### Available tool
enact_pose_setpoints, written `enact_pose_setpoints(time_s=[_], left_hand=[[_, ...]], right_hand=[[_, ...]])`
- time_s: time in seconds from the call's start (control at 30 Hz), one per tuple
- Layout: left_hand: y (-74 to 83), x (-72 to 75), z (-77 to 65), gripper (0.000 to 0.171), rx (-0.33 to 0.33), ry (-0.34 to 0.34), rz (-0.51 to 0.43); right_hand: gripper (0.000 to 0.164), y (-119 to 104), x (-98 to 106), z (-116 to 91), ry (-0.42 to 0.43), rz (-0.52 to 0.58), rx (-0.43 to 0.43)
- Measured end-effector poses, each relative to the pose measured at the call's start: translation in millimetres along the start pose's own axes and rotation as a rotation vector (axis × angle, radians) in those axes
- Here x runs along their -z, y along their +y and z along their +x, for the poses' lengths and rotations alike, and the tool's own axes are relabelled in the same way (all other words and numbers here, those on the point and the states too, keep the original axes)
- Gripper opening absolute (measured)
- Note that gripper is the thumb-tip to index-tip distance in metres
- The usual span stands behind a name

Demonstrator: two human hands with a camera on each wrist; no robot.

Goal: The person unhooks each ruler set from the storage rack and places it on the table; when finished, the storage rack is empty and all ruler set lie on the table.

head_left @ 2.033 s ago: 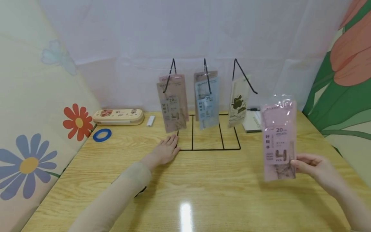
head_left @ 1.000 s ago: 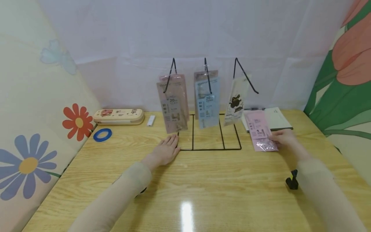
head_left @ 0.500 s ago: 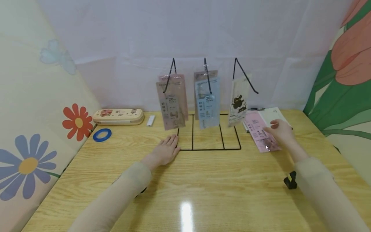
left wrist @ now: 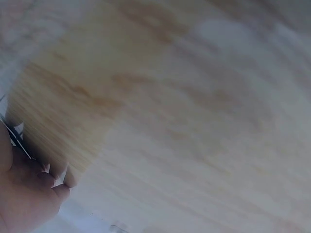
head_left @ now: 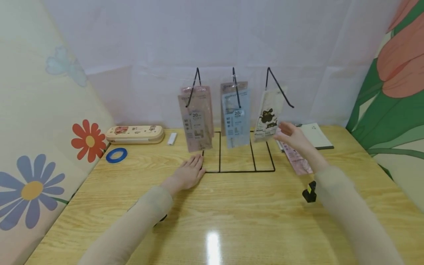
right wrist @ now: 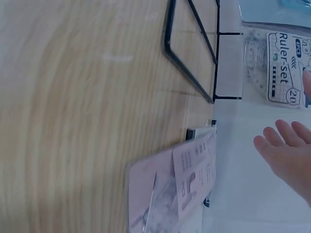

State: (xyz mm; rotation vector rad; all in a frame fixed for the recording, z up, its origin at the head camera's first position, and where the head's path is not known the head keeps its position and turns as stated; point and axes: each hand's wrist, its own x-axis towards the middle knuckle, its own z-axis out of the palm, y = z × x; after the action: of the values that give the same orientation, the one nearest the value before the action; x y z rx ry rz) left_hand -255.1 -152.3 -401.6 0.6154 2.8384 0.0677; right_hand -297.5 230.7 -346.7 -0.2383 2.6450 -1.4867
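My right hand [head_left: 296, 140] is raised beside the lower right edge of a white ruler-set packet [head_left: 269, 115], fingers extended. In the right wrist view its thumb overlaps the packet's edge, with the fingers spread apart from it. That packet hangs from the right arm of a black wire display rack [head_left: 238, 171]. Palm down on the table, my left hand [head_left: 188, 172] lies with fingertips at the rack's front left corner. Pink packets [head_left: 198, 125] hang on the left arm, and a blue packet [head_left: 237, 119] fronts the middle one. A pink ruler packet [right wrist: 194, 179] lies partly on a notebook.
The notebook [head_left: 318, 137] lies at the back right, behind my right hand. At the back left are a cream pencil case [head_left: 135, 134], a small white block [head_left: 172, 138] and a blue ring [head_left: 116, 155]. A white cloth [head_left: 159, 44] hangs behind the table.
My right hand laid the pink packet partly on the notebook, let go of it, and moved left to the white packet, which now hangs tilted. My left hand has stayed in place.
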Motion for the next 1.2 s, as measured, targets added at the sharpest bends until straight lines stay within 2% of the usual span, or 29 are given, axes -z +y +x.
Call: enact_pose_setpoints(time_s=[0.17, 0.23, 0.3, 0.4, 0.5, 0.6, 0.73, 0.83, 1.0, 1.2], left_hand=[[1.6, -2.7, 0.3, 0.061, 0.0, -0.005, 0.006], [1.8, -4.5, 1.1, 0.061, -0.002, 0.001, 0.002], [1.9, -4.8, 1.1, 0.061, 0.0, -0.001, 0.005], [1.7, -4.2, 0.5, 0.06, 0.003, -0.004, -0.003], [1.3, -2.9, -0.3, 0.06, 0.006, -0.002, -0.01], [0.4, -2.1, -0.8, 0.06, 0.008, 0.006, -0.014], [-1.0, -2.2, -0.7, 0.06, 0.01, 0.005, -0.004], [-1.1, -2.6, -0.6, 0.06, 0.008, 0.003, -0.002], [-0.2, -2.7, 0.6, 0.06, 0.012, -0.008, -0.002], [-1.3, -4.3, 1.6, 0.061, 0.013, -0.008, 0.006]], right_hand=[[0.084, -5, -6, 9, 0.028, 0.027, -0.062], [0.071, -4, -8, 11, 0.047, 0.037, -0.068], [0.057, -2, -10, 12, 0.059, 0.047, -0.051], [0.046, 2, -11, 11, 0.056, 0.075, -0.017], [0.046, 4, -11, 7, 0.054, 0.094, 0.015], [0.046, 5, -10, -1, 0.072, 0.086, 0.01], [0.047, 3, -10, -14, 0.103, 0.108, -0.028], [0.051, 2, -10, -28, 0.094, 0.147, -0.05], [0.05, 3, -9, -58, 0.077, 0.141, -0.035], [0.033, 9, -1, -102, 0.072, 0.159, -0.005]])
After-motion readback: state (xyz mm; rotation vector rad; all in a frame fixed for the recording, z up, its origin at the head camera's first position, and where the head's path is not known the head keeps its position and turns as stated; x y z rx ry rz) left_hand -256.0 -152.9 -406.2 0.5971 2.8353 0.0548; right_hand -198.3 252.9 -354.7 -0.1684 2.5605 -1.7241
